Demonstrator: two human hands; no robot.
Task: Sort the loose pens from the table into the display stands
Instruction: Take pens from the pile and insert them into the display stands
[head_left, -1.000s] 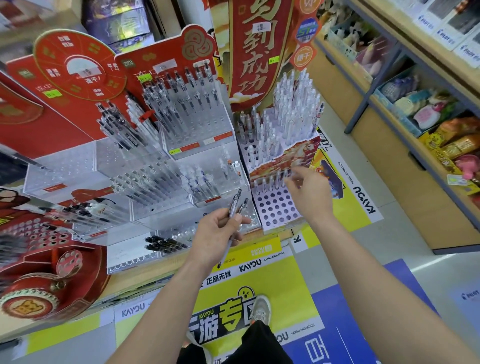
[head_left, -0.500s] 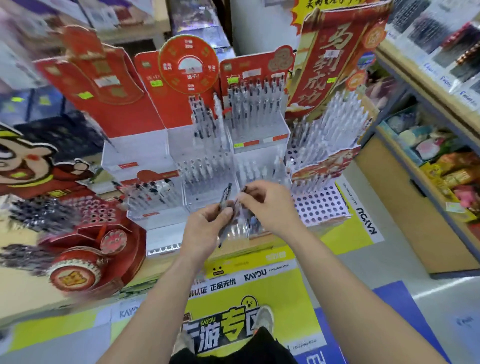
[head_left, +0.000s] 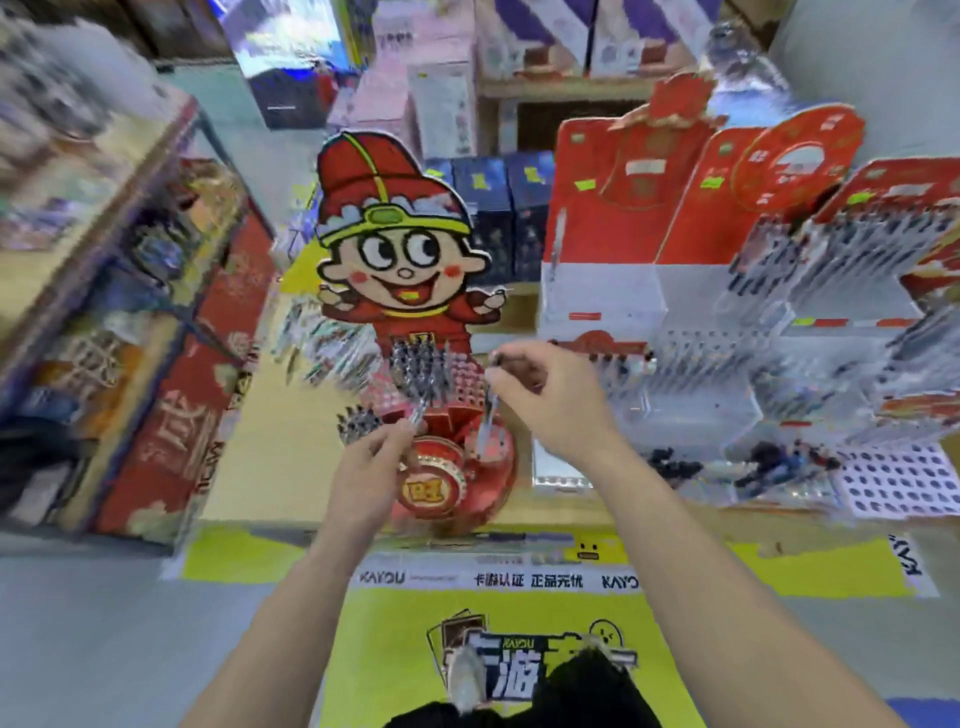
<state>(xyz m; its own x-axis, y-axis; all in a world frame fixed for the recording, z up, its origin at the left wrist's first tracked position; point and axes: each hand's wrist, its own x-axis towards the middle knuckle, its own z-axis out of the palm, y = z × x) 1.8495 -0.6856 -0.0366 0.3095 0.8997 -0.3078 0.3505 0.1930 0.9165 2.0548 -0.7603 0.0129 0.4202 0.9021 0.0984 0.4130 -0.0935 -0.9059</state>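
Left hand (head_left: 371, 470): pinches one pen (head_left: 417, 411), angled up toward the stand.
Red drum stand (head_left: 439, 488), on the surface: holes partly filled; view blurred.
Right hand (head_left: 553, 397): pinches second pen (head_left: 491, 410), near upright above the stand.
Handling: align over a free hole, lower straight, release once seated.

The light is bright and even, with no hard shadows on the table (head_left: 291, 447) or the floor (head_left: 104, 623). Nearly everything smears with motion. The shelves (head_left: 104, 234) at the left edge and the clear display stands (head_left: 779, 364) at the right break into blocky streaks. The cartoon cutout (head_left: 400, 249) reads sharpest. The pen (head_left: 417, 411) in my left hand (head_left: 363, 462) is a grey blur. Straight lines bow toward the corners.
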